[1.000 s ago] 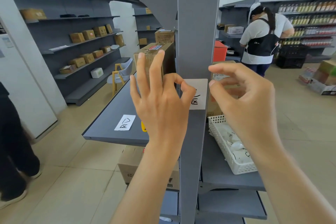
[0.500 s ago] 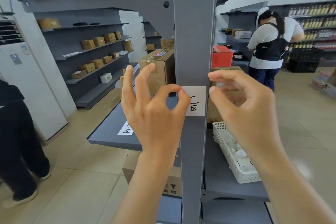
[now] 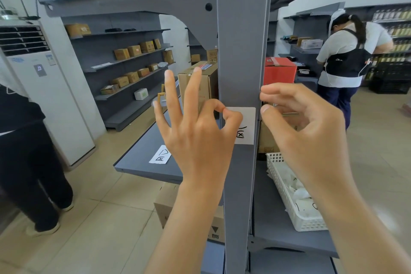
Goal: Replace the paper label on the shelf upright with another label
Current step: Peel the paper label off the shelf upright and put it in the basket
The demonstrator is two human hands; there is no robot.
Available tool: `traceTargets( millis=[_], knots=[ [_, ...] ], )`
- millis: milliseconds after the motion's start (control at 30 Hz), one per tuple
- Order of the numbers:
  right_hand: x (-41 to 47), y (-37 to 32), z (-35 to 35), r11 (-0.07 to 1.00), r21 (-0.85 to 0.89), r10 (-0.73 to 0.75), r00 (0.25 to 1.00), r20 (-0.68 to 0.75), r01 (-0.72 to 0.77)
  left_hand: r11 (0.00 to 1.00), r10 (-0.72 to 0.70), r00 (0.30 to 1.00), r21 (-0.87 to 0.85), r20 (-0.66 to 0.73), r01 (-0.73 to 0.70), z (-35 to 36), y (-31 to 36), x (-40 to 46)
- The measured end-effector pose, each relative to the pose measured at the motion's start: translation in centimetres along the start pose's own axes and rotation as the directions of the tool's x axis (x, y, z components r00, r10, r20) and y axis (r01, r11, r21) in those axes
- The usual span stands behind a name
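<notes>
Between both sets of fingers, the paper label [image 3: 243, 127] clings flat to the shelf upright [image 3: 241, 51]. Left hand [image 3: 198, 131] pinches its left edge; right hand [image 3: 304, 131] hovers curled, empty. Flimsy, tearable: peel from a corner.

Bright, even daylight; sharp centre, wide-angle bending at the edges.
</notes>
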State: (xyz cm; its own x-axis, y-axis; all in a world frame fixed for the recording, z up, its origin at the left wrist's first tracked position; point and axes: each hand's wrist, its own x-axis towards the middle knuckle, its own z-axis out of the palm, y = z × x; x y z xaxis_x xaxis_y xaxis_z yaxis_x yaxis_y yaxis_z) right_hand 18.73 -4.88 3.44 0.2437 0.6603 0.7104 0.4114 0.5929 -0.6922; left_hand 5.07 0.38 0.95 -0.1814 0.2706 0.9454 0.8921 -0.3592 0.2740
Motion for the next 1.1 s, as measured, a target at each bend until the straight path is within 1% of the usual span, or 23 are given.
traceTargets(
  millis=[167,300,400,467,567,633,733,800,1100],
  knots=[
    [0.1,0.4,0.0,1.000,0.020,0.007,1.000,0.002,-0.007,1.000,-0.005,1.000,0.018,-0.017,0.006,0.7,0.1,-0.5],
    [0.0,0.5,0.0,1.000,0.030,0.002,1.000,0.003,-0.002,1.000,-0.025,0.999,-0.002,-0.025,0.025,1.1,0.1,-0.7],
    [0.1,0.6,-0.1,1.000,0.022,-0.005,1.000,0.004,0.005,0.998,-0.037,0.999,-0.044,-0.014,0.036,1.1,0.0,-0.8],
    [-0.1,0.7,-0.1,1.000,0.014,-0.006,1.000,0.006,0.006,0.994,-0.051,0.998,-0.099,-0.031,0.048,0.7,-0.1,-0.9],
    [-0.5,0.9,-0.1,1.000,-0.002,0.002,1.000,0.005,-0.002,0.982,-0.108,0.992,-0.161,-0.071,0.096,0.1,-0.2,-1.5],
    [-0.7,0.9,0.1,1.000,-0.017,0.005,1.000,0.009,-0.004,0.977,-0.140,0.989,-0.171,-0.054,0.129,-0.1,-0.2,-2.1],
    [-0.8,0.9,0.3,0.999,-0.032,0.011,1.000,0.017,-0.010,0.979,-0.115,0.993,-0.167,0.023,0.117,0.0,-0.4,-2.8],
    [-0.7,0.8,0.4,0.999,-0.040,0.014,1.000,0.011,-0.013,0.978,-0.103,0.994,-0.176,0.044,0.109,0.2,-0.8,-2.9],
    [-0.7,0.7,0.6,0.998,-0.069,0.007,1.000,-0.025,-0.009,0.965,-0.094,0.996,-0.244,0.011,0.094,0.8,-1.6,-2.7]
  ],
)
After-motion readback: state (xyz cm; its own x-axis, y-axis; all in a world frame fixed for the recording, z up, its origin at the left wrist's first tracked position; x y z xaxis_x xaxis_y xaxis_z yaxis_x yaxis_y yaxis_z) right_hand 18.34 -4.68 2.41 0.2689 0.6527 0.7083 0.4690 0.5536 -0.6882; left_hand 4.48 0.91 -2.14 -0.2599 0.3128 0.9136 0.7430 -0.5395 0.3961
